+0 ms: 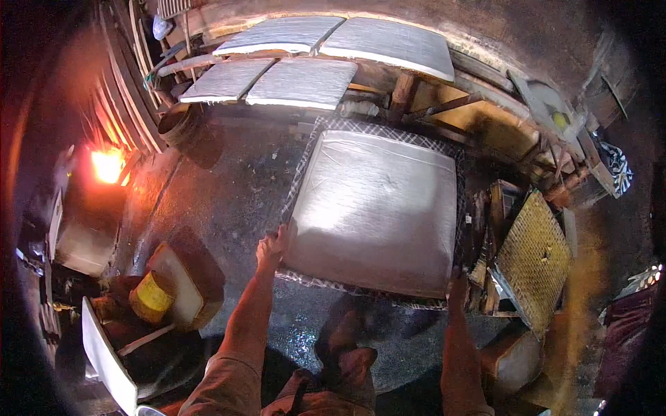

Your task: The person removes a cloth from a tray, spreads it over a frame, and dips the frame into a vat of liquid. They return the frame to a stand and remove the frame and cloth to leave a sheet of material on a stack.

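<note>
A wide, shiny white slab (374, 208) lies on a flat board covered with a dark checked cloth (298, 173), whose border shows on all sides. My left hand (272, 246) is closed around the left edge of this cloth-covered board, close to its near corner. At the near right corner, my right hand (456, 290) grips the opposite edge; its fingers are dim and partly hidden. The board is in front of my body, over the dark, wet floor. Whether anything supports it from below is hidden.
Several white slabs (298, 83) lie on a wooden rack at the back. A fire (109, 166) burns at left, near a bucket (179, 130). A yellow container (152, 297) stands at lower left. A woven panel (533, 263) leans at right beside stacked wood.
</note>
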Motion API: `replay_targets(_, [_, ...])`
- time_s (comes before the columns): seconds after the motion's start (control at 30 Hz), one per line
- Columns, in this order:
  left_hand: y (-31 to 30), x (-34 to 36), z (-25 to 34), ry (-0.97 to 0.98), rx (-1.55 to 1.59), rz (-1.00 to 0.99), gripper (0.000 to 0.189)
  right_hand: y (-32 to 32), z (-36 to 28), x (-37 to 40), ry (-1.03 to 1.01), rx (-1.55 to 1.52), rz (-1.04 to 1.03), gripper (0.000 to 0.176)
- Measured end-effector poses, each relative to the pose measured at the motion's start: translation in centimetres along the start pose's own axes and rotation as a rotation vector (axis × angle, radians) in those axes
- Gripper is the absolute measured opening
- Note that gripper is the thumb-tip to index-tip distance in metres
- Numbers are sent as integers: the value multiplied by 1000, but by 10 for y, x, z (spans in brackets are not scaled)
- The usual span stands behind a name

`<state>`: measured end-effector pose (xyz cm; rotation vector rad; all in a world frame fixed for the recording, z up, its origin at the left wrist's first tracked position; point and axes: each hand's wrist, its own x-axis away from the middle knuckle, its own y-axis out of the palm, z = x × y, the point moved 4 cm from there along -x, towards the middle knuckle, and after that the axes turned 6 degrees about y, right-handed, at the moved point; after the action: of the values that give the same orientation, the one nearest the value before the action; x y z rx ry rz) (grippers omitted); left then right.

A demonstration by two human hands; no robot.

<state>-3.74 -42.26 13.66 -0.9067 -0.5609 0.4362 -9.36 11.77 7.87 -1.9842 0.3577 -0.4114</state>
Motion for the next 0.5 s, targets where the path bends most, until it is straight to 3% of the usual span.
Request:
replay_targets(0.03, [-4, 4, 6, 56, -8, -13, 66, -14, -16, 7, 0, 0, 0, 56])
replay_targets(0.1, [5, -7, -5, -11, -7, -8, 65, -37, -38, 20, 213, 8, -101, 59])
replay_targets(0.27, [21, -19, -26, -62, -22, -25, 64, -20, -20, 10, 194, -16, -73, 58])
replay_targets(0.3, [42, -35, -50, 37, -39, 20, 65, -18, -17, 8, 155, -24, -47, 57])
replay_targets(0.33, [41, -35, -48, 136, -55, 66, 67, -21, -20, 11, 155, -24, -47, 57])
replay_targets(0.47, [18, -16, -16, 142, -119, -21, 68, -31, -32, 17, 146, -42, -61, 55])
replay_targets(0.5, [18, -17, -20, 61, -67, 14, 64, -31, -33, 17, 184, -34, -84, 54])
